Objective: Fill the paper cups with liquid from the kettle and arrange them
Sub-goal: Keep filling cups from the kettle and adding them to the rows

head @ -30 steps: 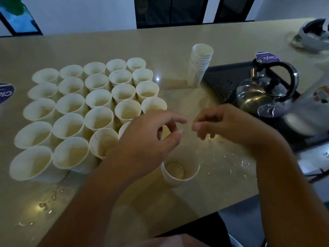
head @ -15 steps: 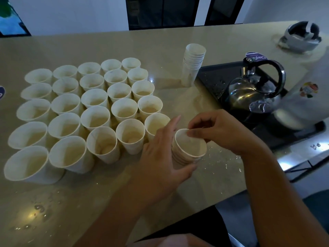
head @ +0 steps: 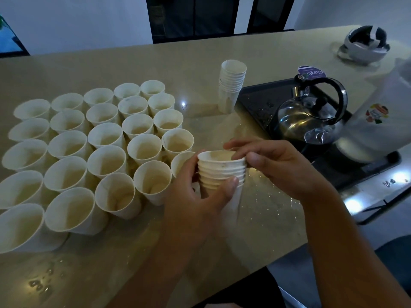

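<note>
A short stack of nested paper cups (head: 219,168) is held above the counter at the centre. My left hand (head: 195,201) grips the stack from the left and below, thumb across its rims. My right hand (head: 273,165) pinches the rim of the top cup. Several paper cups (head: 106,138) stand in close rows on the left of the counter, with a little pale liquid in them. A steel kettle (head: 309,121) with a black handle sits on a black tray (head: 255,101) at the right.
A second tall stack of paper cups (head: 231,85) stands behind, beside the tray. A white jug (head: 382,116) is on the tray's right. A helmet-like object (head: 364,44) lies far right. Water drops (head: 266,203) dot the beige counter (head: 89,263) near its front edge.
One second ago both hands hovered above a single cup on the counter. Now they hold a stack of cups lifted up, and my right hand has taken the top cup's rim.
</note>
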Demonstrator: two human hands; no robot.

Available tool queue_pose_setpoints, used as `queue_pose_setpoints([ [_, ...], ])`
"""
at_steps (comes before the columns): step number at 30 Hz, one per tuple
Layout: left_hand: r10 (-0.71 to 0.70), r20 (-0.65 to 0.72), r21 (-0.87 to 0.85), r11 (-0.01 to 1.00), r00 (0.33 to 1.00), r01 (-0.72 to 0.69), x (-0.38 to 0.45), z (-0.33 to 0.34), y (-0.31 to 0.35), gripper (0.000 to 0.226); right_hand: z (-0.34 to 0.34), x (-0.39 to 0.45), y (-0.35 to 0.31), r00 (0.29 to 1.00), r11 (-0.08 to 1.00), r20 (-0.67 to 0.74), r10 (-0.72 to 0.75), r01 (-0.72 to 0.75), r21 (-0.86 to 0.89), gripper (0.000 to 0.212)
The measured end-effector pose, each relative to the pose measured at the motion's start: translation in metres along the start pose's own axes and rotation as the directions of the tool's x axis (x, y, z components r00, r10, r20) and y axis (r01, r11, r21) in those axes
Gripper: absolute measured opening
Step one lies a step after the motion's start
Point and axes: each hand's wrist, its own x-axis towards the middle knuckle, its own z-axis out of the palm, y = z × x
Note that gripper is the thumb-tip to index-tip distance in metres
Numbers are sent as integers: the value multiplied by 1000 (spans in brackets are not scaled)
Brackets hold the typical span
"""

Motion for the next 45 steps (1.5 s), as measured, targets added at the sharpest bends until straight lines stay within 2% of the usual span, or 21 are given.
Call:
queue_pose_setpoints([
  [2,-19,-5,-48,999,1000,19,1,3,3,56,-2,0,1,1000,1000,7,-28,28,-12,24],
  [5,-42,38,-98,994,998,46,5,10,6,43,1,4,2,995,997,-69,-79,78,-5,21],
  [9,-52,75,-88,994,996,58,8,25,7,59,3,7,1,986,990,-104,-129,134,52,19],
  [21,-31,95,10,999,995,30,15,33,7,56,-11,1,-11,975,981,-133,-179,168,-92,15],
  [23,-37,119,50,998,992,32,15,32,3,57,-11,4,-13,966,981,-171,-193,184,-65,17],
  [25,-60,173,99,994,983,43,10,32,-2,61,-16,7,-20,942,982,-277,-187,181,-49,16],
  [28,-87,206,153,987,975,55,-1,36,-12,70,-30,19,-30,837,951,-495,-233,88,-298,13],
  [30,-62,225,173,985,972,23,-5,39,-15,70,-37,35,-30,798,897,-528,-291,35,-441,12],
  [32,-30,230,165,986,973,-9,-6,41,-14,69,-42,53,-22,808,848,-512,-293,-27,-529,11],
  [36,7,199,167,985,980,-41,-5,41,-15,77,-45,86,5,885,727,-424,-194,-161,-668,17],
  [41,25,148,174,983,989,-51,-4,40,-21,79,-40,108,32,940,654,-334,-74,-207,-728,21],
  [45,7,133,171,985,991,-30,-2,41,-25,79,-34,112,43,952,625,-306,14,-247,-740,22],
])
